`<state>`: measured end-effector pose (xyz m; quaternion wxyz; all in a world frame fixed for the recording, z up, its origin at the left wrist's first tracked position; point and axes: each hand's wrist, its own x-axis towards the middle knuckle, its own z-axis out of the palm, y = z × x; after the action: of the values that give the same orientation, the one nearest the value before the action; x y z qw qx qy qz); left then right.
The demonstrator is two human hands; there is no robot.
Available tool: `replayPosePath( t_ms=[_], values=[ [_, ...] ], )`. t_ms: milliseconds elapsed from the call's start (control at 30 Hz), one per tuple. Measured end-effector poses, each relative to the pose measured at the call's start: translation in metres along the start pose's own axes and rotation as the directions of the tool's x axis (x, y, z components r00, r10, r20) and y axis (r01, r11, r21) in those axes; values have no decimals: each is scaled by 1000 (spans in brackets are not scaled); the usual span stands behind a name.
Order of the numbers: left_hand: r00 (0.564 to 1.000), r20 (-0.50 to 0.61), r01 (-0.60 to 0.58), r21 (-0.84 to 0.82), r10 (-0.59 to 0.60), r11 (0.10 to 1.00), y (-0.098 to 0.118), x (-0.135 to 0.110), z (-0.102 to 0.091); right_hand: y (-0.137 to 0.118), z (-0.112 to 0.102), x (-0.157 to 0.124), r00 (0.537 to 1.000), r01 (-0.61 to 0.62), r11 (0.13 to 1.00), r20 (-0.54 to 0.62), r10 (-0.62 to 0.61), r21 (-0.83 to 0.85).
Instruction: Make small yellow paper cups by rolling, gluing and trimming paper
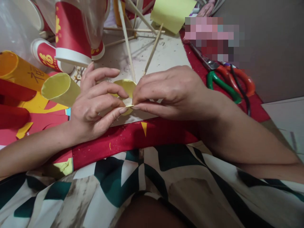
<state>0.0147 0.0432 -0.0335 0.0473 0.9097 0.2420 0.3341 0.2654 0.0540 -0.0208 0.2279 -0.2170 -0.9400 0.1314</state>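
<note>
Patterned cloth [133, 186] in teal, black and cream covers my lap at the bottom of the head view, right up against the near edge of the table [133, 134], which is spread with red paper.

Just past that edge my two hands meet over a pale board. My left hand [95, 104] is curled, its fingers wrapped round a small yellow paper roll [127, 87], thumb and forefinger pinched at the roll's lower rim. My right hand [171, 91] comes in from the right side, fingers closed together, their tips pinching the same thin paper edge where it pokes out between both hands. So the roll sits between the hands, more inside the left one, and its open round end faces up and away from me; how far it runs back under the palm I cannot tell.

Toward the table's left edge lies a larger yellow paper tube [60, 88], its long axis pointing left and away, beside an orange tube [16, 71]. Behind them stand red paper cups [71, 31]. Wooden skewers [127, 41] cross at the far edge. Scissors [225, 79] with red and green handles lie along the right edge, near my right wrist.
</note>
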Motion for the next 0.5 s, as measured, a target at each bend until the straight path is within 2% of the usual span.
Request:
replayPosePath(
  t_ms=[200, 367, 500],
  values=[
    [999, 16, 47, 53, -48, 998, -2, 1, -2, -1, 0, 1, 1000, -2, 1000, 2, 2, 1],
    [996, 36, 81, -2, -81, 997, -1, 2, -1, -1, 0, 0, 1000, 4, 1000, 3, -4, 13],
    [1000, 2, 4, -3, -4, 1000, 3, 2, 1, 0, 4, -1, 999, 1, 1000, -45, 0, 14]
  ],
)
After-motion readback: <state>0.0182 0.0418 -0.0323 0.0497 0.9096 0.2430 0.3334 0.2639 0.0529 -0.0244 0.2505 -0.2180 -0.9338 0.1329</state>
